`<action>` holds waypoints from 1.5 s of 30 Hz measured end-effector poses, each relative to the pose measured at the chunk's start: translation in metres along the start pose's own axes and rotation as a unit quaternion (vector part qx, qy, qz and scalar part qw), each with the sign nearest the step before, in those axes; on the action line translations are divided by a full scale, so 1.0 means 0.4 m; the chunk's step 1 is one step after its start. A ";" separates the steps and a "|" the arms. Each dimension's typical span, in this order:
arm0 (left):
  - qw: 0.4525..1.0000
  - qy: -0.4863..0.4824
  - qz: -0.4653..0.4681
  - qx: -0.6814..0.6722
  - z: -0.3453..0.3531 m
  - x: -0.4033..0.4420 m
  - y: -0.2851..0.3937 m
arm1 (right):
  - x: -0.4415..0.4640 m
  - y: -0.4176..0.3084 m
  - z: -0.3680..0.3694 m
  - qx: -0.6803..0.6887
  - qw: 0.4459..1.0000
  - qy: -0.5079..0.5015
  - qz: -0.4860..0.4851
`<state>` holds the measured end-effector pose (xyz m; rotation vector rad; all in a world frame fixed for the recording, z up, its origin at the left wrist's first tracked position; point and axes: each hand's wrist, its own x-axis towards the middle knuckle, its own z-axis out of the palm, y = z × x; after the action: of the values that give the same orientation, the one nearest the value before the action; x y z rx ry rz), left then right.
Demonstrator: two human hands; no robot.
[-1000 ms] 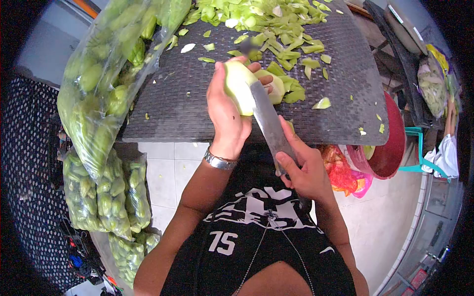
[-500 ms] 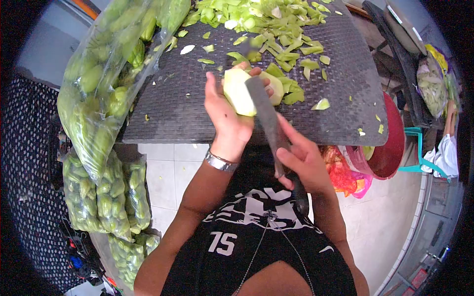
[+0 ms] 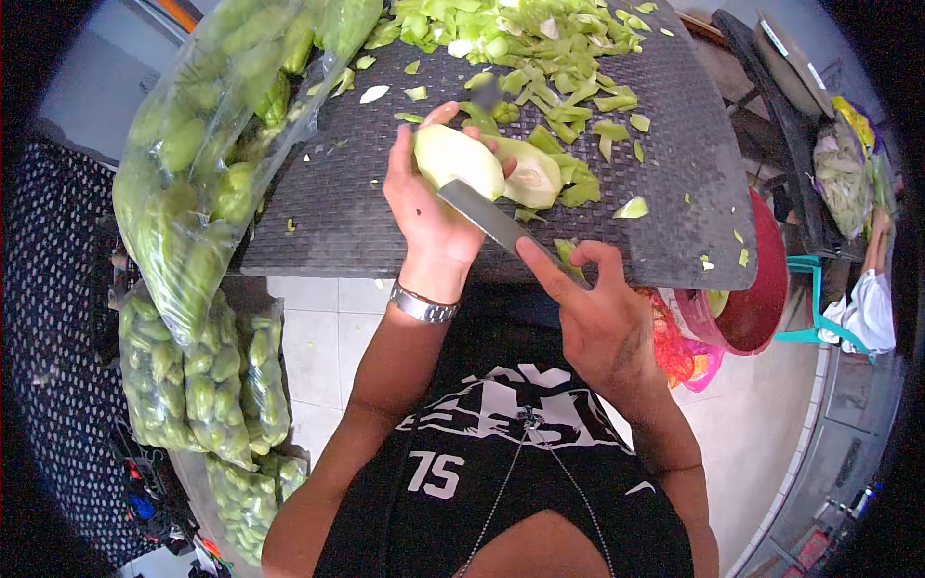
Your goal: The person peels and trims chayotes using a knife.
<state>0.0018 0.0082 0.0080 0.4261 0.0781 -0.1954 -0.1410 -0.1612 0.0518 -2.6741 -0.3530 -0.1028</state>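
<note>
My left hand (image 3: 434, 217), with a metal watch on its wrist, holds a peeled pale green vegetable (image 3: 459, 161) just above the table. My right hand (image 3: 599, 306) grips a knife (image 3: 489, 218) whose broad blade lies against the lower edge of the vegetable. Another peeled vegetable (image 3: 532, 175) rests on the table behind the fingers of my left hand. Green peelings (image 3: 578, 181) lie beside it, and a large heap of peelings (image 3: 520, 34) covers the far part of the dark woven table (image 3: 337, 217).
A clear bag of green vegetables (image 3: 183, 202) hangs over the table's left edge, with more filled bags (image 3: 202, 385) below on the floor. Right of the table are a red tub (image 3: 754, 308), an orange-red bag (image 3: 672, 347) and a teal stool (image 3: 819, 323).
The vegetable in my left hand has tilted and shifted slightly left. My right hand has turned, and the knife blade has swung to a flatter slant at the vegetable's lower edge.
</note>
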 end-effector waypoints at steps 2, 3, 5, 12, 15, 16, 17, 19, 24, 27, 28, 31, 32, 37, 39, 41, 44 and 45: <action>0.999 0.019 0.023 0.025 0.013 -0.007 -0.001 | -0.004 0.006 0.003 -0.011 1.000 -0.004 -0.010; 0.998 0.029 0.035 0.038 0.021 -0.010 -0.001 | -0.006 0.011 0.009 -0.013 1.000 0.003 -0.017; 0.999 0.012 0.041 0.031 0.013 -0.004 -0.005 | -0.005 0.013 0.011 -0.007 1.000 0.005 -0.020; 0.997 0.015 0.067 0.035 0.045 -0.038 -0.016 | 0.003 0.008 0.016 0.029 1.000 0.000 -0.006; 0.997 0.018 0.071 0.040 0.040 -0.042 -0.002 | -0.003 0.004 0.030 0.019 1.000 0.012 -0.004; 0.996 0.018 0.083 0.035 0.034 -0.040 0.004 | -0.008 -0.001 0.033 0.014 1.000 0.016 -0.002; 0.995 0.017 0.094 0.031 0.026 -0.035 0.010 | -0.013 -0.006 0.035 0.016 1.000 0.013 0.005; 0.993 0.020 0.111 0.033 0.033 -0.029 0.005 | -0.018 -0.008 0.035 0.015 1.000 0.008 0.019; 0.987 0.049 0.128 0.088 0.067 -0.052 -0.015 | -0.008 0.000 0.036 0.038 0.999 0.033 0.014; 0.983 0.064 0.141 0.104 0.068 -0.059 -0.031 | -0.003 -0.014 0.051 0.017 0.998 0.048 0.022; 0.982 0.062 0.146 0.106 0.064 -0.055 -0.030 | 0.000 -0.017 0.053 0.007 0.998 0.051 0.026; 0.977 0.059 0.166 0.120 0.058 -0.049 -0.029 | 0.002 -0.022 0.063 -0.010 0.997 0.073 0.022; 0.974 0.058 0.179 0.127 0.062 -0.051 -0.032 | 0.008 -0.026 0.063 -0.022 0.996 0.077 0.035; 0.968 0.073 0.203 0.129 0.081 -0.059 -0.055 | 0.032 -0.022 0.064 0.049 0.991 0.076 0.095; 0.979 0.080 0.167 0.089 0.066 -0.034 -0.034 | 0.039 0.024 0.088 0.113 0.983 0.139 0.043; 0.993 0.070 0.095 0.026 0.042 -0.021 -0.002 | 0.046 0.051 0.078 0.277 0.948 0.127 0.096; 0.998 0.051 0.009 -0.028 0.014 -0.015 0.038 | 0.060 0.062 0.018 0.585 0.774 0.027 0.242; 0.997 0.062 0.006 -0.037 0.005 -0.005 0.053 | 0.060 0.078 0.007 0.590 0.768 0.037 0.247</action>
<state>0.0042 0.0267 0.0185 0.3655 0.2039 -0.1538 -0.1094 -0.1816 0.0394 -1.4042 0.2775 0.1420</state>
